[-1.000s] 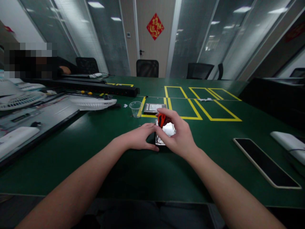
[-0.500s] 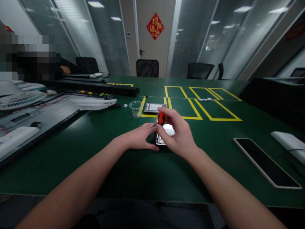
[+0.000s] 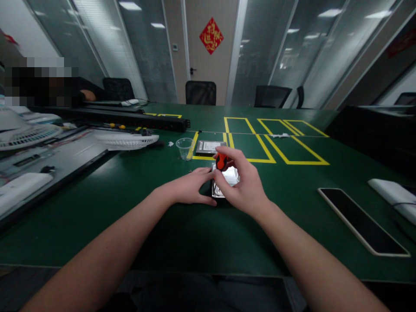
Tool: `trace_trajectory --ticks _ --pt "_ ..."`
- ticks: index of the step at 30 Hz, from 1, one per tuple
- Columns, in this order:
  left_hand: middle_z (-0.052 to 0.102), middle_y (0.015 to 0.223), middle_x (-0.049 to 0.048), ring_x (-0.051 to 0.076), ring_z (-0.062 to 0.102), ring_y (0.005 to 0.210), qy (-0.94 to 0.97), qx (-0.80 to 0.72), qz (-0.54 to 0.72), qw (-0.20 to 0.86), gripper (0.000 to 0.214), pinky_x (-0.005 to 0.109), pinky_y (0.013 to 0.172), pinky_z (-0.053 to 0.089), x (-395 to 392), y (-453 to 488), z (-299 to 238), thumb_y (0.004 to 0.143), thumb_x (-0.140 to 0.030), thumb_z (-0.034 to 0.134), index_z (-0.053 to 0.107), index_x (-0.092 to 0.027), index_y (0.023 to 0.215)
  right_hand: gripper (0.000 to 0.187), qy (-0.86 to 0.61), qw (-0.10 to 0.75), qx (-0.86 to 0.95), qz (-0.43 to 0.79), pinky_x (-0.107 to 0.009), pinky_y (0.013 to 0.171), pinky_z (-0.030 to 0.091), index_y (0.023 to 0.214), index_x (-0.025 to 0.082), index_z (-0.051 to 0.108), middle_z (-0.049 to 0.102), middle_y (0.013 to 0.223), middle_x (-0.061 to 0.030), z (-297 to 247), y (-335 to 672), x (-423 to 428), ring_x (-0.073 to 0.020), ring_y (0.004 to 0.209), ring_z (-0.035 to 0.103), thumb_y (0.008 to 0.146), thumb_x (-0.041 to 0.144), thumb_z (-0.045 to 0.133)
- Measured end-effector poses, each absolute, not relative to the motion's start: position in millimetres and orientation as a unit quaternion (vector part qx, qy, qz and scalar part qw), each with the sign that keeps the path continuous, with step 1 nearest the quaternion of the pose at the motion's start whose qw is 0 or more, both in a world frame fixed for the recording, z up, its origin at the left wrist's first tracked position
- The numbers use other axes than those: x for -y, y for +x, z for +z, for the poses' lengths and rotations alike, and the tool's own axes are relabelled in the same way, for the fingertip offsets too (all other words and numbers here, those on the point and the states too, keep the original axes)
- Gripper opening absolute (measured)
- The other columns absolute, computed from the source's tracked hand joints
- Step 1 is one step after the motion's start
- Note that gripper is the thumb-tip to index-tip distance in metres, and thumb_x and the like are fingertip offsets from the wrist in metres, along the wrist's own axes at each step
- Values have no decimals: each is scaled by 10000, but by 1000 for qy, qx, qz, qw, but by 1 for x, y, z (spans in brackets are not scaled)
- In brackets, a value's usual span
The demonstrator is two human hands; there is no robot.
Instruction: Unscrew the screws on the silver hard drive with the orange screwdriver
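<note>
A hard drive (image 3: 219,190) with a shiny metal top lies on the green table in front of me, partly hidden under my hands. My left hand (image 3: 194,186) holds it along its left side, thumb at the near corner and fingers at the far one. Between the thumb and fingers of my right hand (image 3: 245,180) is a screwdriver (image 3: 221,161) with a red and black handle, upright over the drive's far left part. Its tip is hidden. A second hard drive (image 3: 208,146) with a white label lies just beyond, next to a clear plastic cup (image 3: 185,149).
White fan grilles (image 3: 126,139) and a large grey panel (image 3: 74,149) cover the left side. Long black bars (image 3: 156,122) lie behind them. A phone (image 3: 362,221) and a white device (image 3: 393,197) are at right. Yellow tape (image 3: 273,156) marks rectangles. Another person sits far left.
The screwdriver handle has turned slightly in my right hand's fingers. My left hand and the hard drive stay in place. The person at far left has shifted a little.
</note>
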State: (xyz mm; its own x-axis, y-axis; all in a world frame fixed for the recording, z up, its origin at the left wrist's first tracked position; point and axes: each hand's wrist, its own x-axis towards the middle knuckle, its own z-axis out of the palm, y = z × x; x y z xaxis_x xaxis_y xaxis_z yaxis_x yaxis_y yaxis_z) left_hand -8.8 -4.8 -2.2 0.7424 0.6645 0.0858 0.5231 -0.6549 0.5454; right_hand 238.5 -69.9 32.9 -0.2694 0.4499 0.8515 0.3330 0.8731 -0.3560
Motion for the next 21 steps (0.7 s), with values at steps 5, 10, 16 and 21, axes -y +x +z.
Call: trace_trajectory --ticks 5,10,16,21 --pt "663 1977 177 518 537 1905 899 -317 145 265 999 692 1575 452 4 -10 -4 949 -674 1117 746 -308 1802 468 -239 551 798 52 -495 1041 782 1663 308 756 887 1443 -111 34 238 68 -295 1159 864 1209 196 775" --pt "636 2003 187 526 506 1929 899 -323 136 264 1032 712 1578 448 4 -9 -3 956 -682 1111 727 -295 1832 500 -265 541 796 63 -549 1106 797 1687 312 757 888 1478 -124 33 239 69 -324 1231 876 1200 199 761" --pt "644 1982 208 545 550 1892 898 -336 129 253 1105 724 1572 463 5 -9 -3 943 -688 1117 684 -280 1875 550 -266 547 790 76 -549 1181 804 1728 321 727 881 1583 -127 32 237 72 -331 1330 909 1195 186 734" --pt "660 1958 218 550 566 1873 900 -334 129 250 1094 737 1551 485 4 -9 -4 957 -719 1097 684 -283 1871 594 -277 544 788 78 -549 1151 814 1743 329 695 882 1571 -124 29 237 70 -330 1294 917 1167 191 745"
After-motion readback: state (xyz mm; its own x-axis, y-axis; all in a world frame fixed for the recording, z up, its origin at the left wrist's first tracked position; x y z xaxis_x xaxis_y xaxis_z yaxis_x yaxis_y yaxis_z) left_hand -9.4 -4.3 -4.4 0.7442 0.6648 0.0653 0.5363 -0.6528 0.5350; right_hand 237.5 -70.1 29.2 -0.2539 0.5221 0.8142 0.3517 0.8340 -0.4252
